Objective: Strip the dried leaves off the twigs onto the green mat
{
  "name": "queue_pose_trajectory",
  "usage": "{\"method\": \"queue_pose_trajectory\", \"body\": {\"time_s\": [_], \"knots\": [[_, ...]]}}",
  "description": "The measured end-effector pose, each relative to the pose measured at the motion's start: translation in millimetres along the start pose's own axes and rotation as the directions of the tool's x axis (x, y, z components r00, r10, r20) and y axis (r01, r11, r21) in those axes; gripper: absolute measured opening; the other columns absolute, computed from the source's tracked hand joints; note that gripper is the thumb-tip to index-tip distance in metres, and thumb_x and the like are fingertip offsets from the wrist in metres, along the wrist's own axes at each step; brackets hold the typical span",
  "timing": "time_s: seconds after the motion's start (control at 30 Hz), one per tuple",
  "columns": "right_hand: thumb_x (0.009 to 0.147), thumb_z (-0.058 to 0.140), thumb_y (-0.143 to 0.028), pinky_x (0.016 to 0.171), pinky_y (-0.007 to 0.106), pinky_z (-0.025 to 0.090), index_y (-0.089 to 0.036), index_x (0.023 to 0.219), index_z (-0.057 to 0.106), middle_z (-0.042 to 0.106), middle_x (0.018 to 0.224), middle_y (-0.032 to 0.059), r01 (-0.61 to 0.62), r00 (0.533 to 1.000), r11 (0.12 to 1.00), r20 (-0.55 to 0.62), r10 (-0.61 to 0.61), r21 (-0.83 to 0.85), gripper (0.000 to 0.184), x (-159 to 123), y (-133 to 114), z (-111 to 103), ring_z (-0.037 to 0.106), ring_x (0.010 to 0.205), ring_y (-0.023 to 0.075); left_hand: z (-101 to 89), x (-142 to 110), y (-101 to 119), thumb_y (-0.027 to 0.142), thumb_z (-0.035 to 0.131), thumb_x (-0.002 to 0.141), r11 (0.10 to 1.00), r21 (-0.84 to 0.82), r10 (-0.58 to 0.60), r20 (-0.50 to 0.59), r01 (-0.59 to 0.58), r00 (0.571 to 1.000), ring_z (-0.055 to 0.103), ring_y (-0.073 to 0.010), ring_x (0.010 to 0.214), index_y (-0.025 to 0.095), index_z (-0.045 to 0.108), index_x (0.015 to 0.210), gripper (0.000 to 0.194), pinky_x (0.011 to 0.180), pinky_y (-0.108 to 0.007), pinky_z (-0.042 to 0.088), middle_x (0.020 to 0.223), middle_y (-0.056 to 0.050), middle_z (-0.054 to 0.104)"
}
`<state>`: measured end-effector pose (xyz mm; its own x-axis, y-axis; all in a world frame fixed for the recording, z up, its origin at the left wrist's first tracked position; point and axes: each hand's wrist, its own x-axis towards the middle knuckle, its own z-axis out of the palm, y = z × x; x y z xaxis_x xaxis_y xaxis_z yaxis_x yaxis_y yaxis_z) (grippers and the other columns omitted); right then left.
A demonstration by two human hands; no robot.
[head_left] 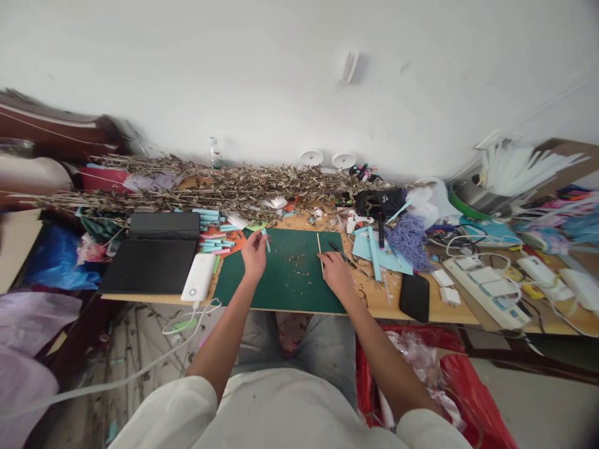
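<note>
My left hand [255, 255] is closed in a pinch on a small light-blue paper tube [267, 242], held above the upper left of a dark green cutting mat [281, 284]. At the mat's right side, my right hand [335, 272] has its fingers closed on a thin pale stick [319, 243] that stands out past the fingertips. Small dry crumbs are scattered on the mat between both hands. A black pen [339, 249] lies just beyond the right hand. Several rolled paper tubes [219, 243], blue and pink, lie to the left of the left hand.
Dried plant stems [262, 187] line the wall side. A black tablet case [154, 262] and white power bank [196, 277] lie left. Rightward are blue paper [360, 246], purple yarn [409, 243], a black phone [414, 297] and a power strip [486, 290]. A red bag [472, 393] sits below.
</note>
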<state>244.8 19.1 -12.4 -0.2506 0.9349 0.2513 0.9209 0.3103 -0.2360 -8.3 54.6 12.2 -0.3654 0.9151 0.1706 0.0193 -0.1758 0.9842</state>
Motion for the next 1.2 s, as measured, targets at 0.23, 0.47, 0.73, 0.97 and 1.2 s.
{"method": "queue_pose_trajectory", "body": {"time_s": [0.23,0.47,0.73,0.97,1.2], "knots": [[0.09,0.05,-0.03,0.086,0.031,0.044,-0.019,0.116,0.062,0.062,0.105,0.01,-0.118,0.989,0.979,0.11,0.1,0.169,0.03,33,-54,-1,0.057,0.098,0.0217,-9.7,11,-10,0.025,0.042,0.093,0.793,0.496,0.205,0.329,-0.353,0.922,0.063,-0.0203,0.08,0.015,0.062,0.112,0.029,0.078,-0.033,0.048,0.09,-0.009,0.066],[0.09,0.049,-0.023,0.084,0.029,0.044,-0.018,0.096,0.07,0.061,0.098,0.0115,-0.156,0.976,0.984,0.17,0.139,0.091,0.022,48,-74,24,0.057,0.095,0.0209,-7.4,-15,-19,0.024,0.041,0.094,0.759,0.473,0.257,0.414,-0.448,0.873,0.06,-0.0207,0.094,0.018,0.06,0.11,0.026,0.084,-0.034,0.048,0.099,-0.009,0.064],[0.083,0.048,-0.006,0.087,0.028,0.046,-0.016,0.096,0.069,0.067,0.097,0.0081,-0.182,0.982,0.922,0.015,0.189,0.341,0.027,35,-43,15,0.062,0.09,0.0177,-7.7,-33,-13,0.023,0.049,0.091,0.781,0.42,0.277,0.431,-0.463,0.859,0.061,-0.0209,0.096,0.021,0.062,0.105,0.019,0.086,-0.035,0.049,0.1,-0.007,0.067],[0.081,0.06,-0.02,0.08,0.028,0.048,-0.016,0.104,0.068,0.067,0.093,0.0066,-0.165,0.979,0.926,0.167,0.113,0.34,0.025,-1,-31,-11,0.062,0.078,0.0164,-12.4,-50,-22,0.022,0.051,0.09,0.757,0.439,0.283,0.449,-0.485,0.848,0.061,-0.0214,0.097,0.021,0.062,0.106,0.019,0.087,-0.037,0.048,0.102,-0.007,0.068],[0.084,0.05,-0.011,0.08,0.027,0.045,-0.017,0.102,0.068,0.061,0.1,0.0104,-0.038,0.941,0.994,0.34,0.0,0.107,0.026,-20,-50,-13,0.061,0.087,0.0184,-5.3,-59,-20,0.024,0.05,0.091,0.783,0.419,0.301,0.393,-0.46,0.869,0.062,-0.0195,0.096,0.02,0.063,0.104,0.018,0.086,-0.034,0.05,0.1,-0.007,0.068]]}}
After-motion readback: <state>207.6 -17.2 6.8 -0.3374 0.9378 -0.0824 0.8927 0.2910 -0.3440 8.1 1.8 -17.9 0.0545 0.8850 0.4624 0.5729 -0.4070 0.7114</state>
